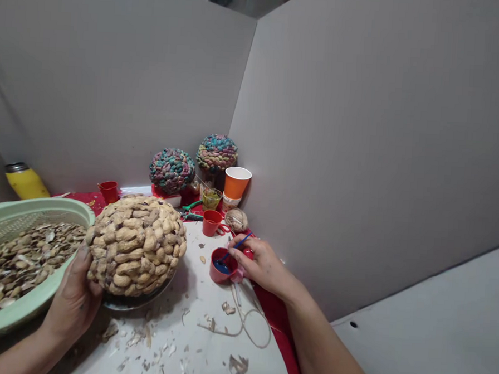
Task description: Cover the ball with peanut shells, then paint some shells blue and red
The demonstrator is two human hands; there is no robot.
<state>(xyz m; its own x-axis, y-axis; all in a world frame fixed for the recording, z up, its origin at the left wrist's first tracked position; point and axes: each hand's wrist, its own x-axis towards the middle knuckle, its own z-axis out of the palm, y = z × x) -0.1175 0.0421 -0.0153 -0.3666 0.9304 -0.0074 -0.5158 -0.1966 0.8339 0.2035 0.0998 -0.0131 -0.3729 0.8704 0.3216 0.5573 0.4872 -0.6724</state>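
My left hand (74, 298) is closed on the left side of a large ball covered in peanut shells (137, 245). Beneath the ball shows the rim of a dark dish (145, 301); whether the ball rests on it I cannot tell. My right hand (266, 264) pinches a thin blue paintbrush (242, 241), whose lower end dips into a red cup (220, 276) of dark blue paint. The ball's shells are natural tan, with dark gaps between them.
A green basket (85, 212) of loose shells stands at left. Two painted shell balls (172, 170), another red cup (211, 223), an orange paper cup (237, 181), a twine ball (236, 220) and pliers (191, 216) sit behind. Cord (242, 326) and shell scraps lie in front. Grey panels (361, 131) enclose the table.
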